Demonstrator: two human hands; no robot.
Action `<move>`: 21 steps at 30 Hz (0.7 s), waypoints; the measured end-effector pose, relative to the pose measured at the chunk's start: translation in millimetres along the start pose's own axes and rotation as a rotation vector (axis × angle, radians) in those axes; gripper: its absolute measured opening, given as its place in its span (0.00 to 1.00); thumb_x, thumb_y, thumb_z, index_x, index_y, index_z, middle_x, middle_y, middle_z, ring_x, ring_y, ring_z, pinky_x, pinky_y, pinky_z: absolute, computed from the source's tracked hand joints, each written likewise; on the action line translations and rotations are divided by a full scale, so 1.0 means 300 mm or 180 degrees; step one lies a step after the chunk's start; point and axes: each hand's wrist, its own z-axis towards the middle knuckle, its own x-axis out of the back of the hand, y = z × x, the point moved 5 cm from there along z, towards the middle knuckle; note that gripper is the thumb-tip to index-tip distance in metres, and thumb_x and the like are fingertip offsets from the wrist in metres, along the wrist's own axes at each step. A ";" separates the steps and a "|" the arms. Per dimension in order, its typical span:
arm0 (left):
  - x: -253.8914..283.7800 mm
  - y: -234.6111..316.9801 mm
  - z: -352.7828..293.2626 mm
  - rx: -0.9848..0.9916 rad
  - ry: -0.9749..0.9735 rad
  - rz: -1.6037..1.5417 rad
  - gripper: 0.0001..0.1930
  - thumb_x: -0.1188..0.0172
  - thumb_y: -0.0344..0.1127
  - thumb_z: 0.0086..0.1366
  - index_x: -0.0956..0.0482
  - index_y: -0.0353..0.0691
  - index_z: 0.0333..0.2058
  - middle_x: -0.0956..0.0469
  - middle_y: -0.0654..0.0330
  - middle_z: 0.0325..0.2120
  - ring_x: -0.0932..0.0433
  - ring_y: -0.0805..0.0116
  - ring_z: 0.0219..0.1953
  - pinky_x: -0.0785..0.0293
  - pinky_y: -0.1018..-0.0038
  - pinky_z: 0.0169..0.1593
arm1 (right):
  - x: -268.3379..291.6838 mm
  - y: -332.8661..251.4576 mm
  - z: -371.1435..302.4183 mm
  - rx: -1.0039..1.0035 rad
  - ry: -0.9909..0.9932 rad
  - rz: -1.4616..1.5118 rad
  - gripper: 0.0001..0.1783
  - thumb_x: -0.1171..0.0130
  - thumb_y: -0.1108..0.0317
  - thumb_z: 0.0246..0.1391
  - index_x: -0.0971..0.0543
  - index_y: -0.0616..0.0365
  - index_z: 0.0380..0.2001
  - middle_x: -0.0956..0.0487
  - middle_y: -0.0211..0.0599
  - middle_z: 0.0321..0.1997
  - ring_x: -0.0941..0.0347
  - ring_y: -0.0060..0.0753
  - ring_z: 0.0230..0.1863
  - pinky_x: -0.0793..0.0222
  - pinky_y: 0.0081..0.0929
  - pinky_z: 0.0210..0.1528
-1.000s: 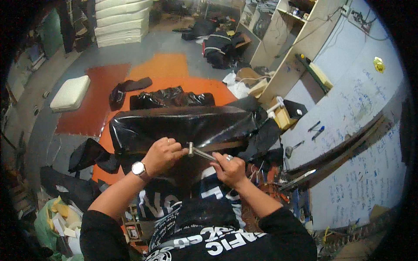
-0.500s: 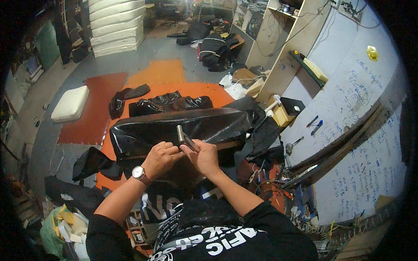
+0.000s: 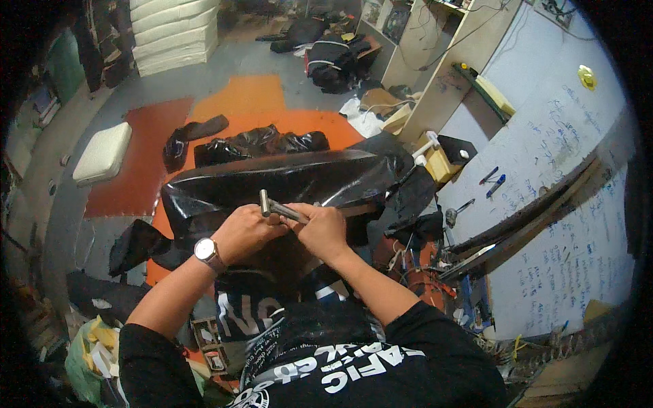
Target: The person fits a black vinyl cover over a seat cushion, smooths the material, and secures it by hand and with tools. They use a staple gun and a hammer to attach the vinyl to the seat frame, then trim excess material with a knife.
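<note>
A long padded piece wrapped in shiny black leather-like cover (image 3: 272,175) lies across the work surface in front of me. My right hand (image 3: 322,230) is wrapped round the metal handle of a hammer (image 3: 286,210). The hammer's steel head sits just above the fingers of my left hand (image 3: 248,234). That hand is closed at the near edge of the black piece, its fingertips bunched close to my right hand. Whatever they pinch is hidden. A watch (image 3: 205,249) is on my left wrist.
Behind the piece lies crumpled black material (image 3: 262,144). A cream cushion (image 3: 103,153) is at the left, and stacked cream foam (image 3: 173,34) stands farther back. On the right are a marked white board (image 3: 537,224), tools in a cluttered heap (image 3: 415,272) and a yellow container (image 3: 442,166).
The hammer has swung over to the left, its head now above my left hand and its handle lying flatter. The whole view has shifted slightly.
</note>
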 end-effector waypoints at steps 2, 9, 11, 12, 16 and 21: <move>0.009 0.000 0.008 0.0122 0.0067 -0.0085 0.12 0.33 0.35 0.56 0.12 0.50 0.40 0.20 0.65 0.33 0.20 0.61 0.37 0.25 0.65 0.41 | -0.005 0.001 -0.004 0.0045 0.0063 -0.0053 0.18 0.28 0.59 0.52 0.11 0.34 0.49 0.13 0.45 0.34 0.16 0.53 0.37 0.20 0.45 0.40; 0.162 0.197 -0.066 0.1124 -0.0137 -0.0921 0.19 0.27 0.38 0.57 0.12 0.49 0.49 0.16 0.63 0.40 0.20 0.59 0.44 0.26 0.62 0.44 | -0.056 0.017 -0.044 0.0762 0.0895 0.0501 0.17 0.29 0.69 0.51 0.11 0.48 0.47 0.14 0.46 0.39 0.14 0.47 0.36 0.20 0.34 0.37; 0.281 0.292 -0.044 0.1318 0.0091 -0.1316 0.18 0.26 0.35 0.55 0.12 0.46 0.47 0.16 0.61 0.35 0.18 0.59 0.38 0.24 0.64 0.40 | -0.060 0.014 -0.053 0.0797 0.0887 0.0638 0.13 0.29 0.68 0.53 0.10 0.50 0.44 0.13 0.46 0.38 0.14 0.46 0.35 0.20 0.33 0.36; 0.353 0.357 -0.011 0.1269 0.0339 -0.1453 0.16 0.28 0.36 0.57 0.12 0.44 0.46 0.16 0.60 0.34 0.18 0.59 0.36 0.23 0.64 0.39 | -0.055 0.028 -0.060 0.0775 0.0932 0.0702 0.13 0.29 0.68 0.53 0.10 0.51 0.43 0.13 0.45 0.37 0.14 0.46 0.35 0.21 0.33 0.36; 0.627 0.552 0.058 0.0420 0.0466 -0.1438 0.17 0.37 0.48 0.68 0.12 0.44 0.46 0.18 0.56 0.28 0.20 0.60 0.28 0.26 0.64 0.33 | -0.045 0.021 -0.064 0.0537 0.0964 0.0546 0.08 0.28 0.64 0.53 0.11 0.49 0.38 0.15 0.43 0.30 0.16 0.48 0.31 0.23 0.39 0.32; 0.658 0.584 0.120 -0.0924 0.1384 -0.2466 0.24 0.42 0.36 0.75 0.28 0.43 0.67 0.15 0.47 0.34 0.23 0.59 0.25 0.31 0.66 0.27 | -0.030 -0.001 -0.064 0.0467 0.0773 0.0660 0.07 0.29 0.67 0.53 0.14 0.50 0.36 0.16 0.45 0.28 0.16 0.50 0.31 0.23 0.39 0.32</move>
